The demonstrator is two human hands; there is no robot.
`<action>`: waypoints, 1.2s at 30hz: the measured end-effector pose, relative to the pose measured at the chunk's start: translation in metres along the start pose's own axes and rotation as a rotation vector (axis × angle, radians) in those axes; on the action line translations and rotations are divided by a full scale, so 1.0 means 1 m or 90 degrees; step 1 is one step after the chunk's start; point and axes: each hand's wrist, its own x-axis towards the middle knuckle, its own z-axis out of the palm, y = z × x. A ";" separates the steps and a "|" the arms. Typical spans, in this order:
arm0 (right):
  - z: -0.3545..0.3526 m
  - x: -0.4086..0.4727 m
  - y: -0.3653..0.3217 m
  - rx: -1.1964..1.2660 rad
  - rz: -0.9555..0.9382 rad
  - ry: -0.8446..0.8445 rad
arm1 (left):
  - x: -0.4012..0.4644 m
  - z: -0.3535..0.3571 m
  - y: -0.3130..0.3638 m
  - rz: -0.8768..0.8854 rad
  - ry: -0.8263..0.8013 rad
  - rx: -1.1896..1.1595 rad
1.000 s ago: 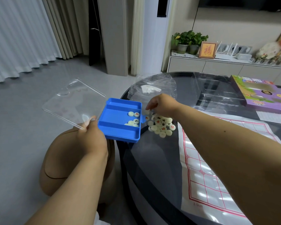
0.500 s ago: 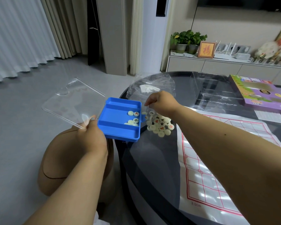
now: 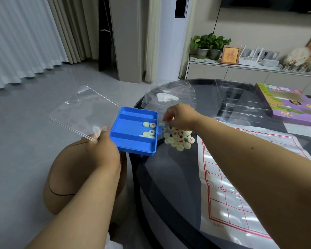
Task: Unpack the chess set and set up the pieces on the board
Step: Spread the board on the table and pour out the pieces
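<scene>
Emptying further: fewer pieces [image 3: 149, 131] remaining in the blue box [image 3: 135, 133] at the table [image 3: 169, 177] edge, pile [image 3: 178, 139] growing beside it. Right hand [image 3: 180, 116] lifting, fingertips pinching one piece; left hand [image 3: 102, 146] still gripping box and lid [image 3: 79, 110]. Board [image 3: 232, 186] waiting.

blue plastic tray [image 3: 131, 142], glossy glass table [image 3: 169, 177]

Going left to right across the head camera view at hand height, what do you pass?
Clear lid → left hand → blue tray → pile of pieces → paper board → purple game box.
</scene>
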 end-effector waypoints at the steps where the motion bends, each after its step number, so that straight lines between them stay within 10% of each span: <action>1: 0.000 0.001 -0.003 0.000 -0.009 0.034 | 0.000 0.000 0.000 -0.001 -0.001 0.001; 14: 0.031 -0.004 -0.064 -0.345 -0.155 -0.038 | 0.003 0.001 -0.002 -0.008 0.014 -0.007; 20: 0.003 -0.009 -0.074 -0.094 -0.090 -0.067 | 0.001 0.002 0.000 -0.010 0.011 -0.014; 27: 0.005 -0.010 -0.076 -0.243 -0.104 -0.052 | 0.002 0.002 -0.001 -0.007 0.012 -0.010; 33: 0.008 -0.006 -0.077 0.072 -0.054 -0.083 | 0.001 0.001 0.001 -0.013 0.015 -0.008; 36: 0.014 0.001 -0.069 -0.047 -0.082 -0.044 | 0.002 0.001 0.000 -0.017 0.016 -0.014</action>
